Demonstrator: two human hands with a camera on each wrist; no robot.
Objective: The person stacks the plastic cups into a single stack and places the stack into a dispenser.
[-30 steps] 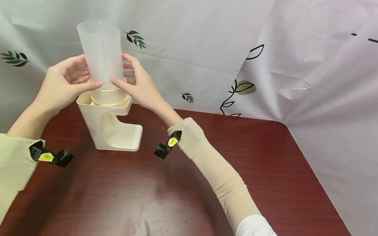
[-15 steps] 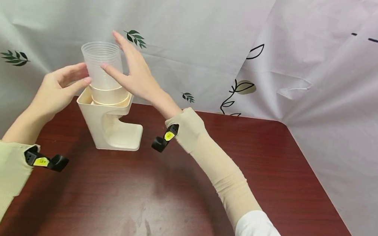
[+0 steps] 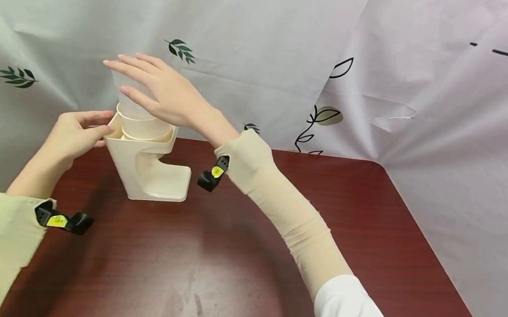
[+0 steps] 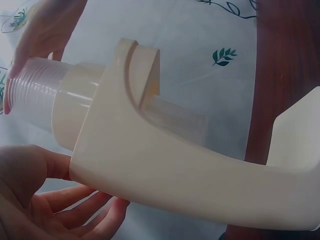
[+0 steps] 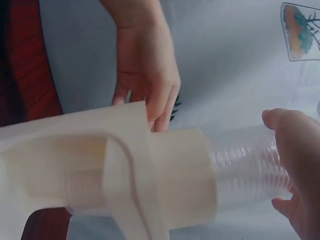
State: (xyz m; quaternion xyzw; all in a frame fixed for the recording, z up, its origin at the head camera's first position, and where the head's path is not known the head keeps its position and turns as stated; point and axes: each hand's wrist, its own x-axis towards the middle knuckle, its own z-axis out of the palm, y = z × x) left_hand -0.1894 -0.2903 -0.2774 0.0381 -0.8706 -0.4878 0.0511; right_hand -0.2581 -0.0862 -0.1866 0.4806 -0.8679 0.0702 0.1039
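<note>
A cream cup dispenser point(image 3: 123, 162) stands upright at the back left of the table, with a round cream collar point(image 3: 144, 129) on top. A stack of clear plastic cups point(image 4: 40, 92) sits inside the collar, and its lower end shows beneath the holder in both wrist views. My right hand point(image 3: 166, 90) lies flat over the top of the stack, fingers straight and thumb down its near side; it hides the cups' rims in the head view. With thumb and fingers my left hand point(image 3: 74, 135) grips the dispenser's upper left edge.
The dark red wooden table point(image 3: 227, 257) extends to the right and toward me. A pale curtain point(image 3: 264, 43) with leaf prints hangs right behind its back edge. The dispenser's flat foot point(image 3: 170, 181) juts right below its cutout.
The cup stack has sunk lower into the collar. My right hand has let go of its side and moved over its top. My left hand has dropped from the cups to the dispenser's edge.
</note>
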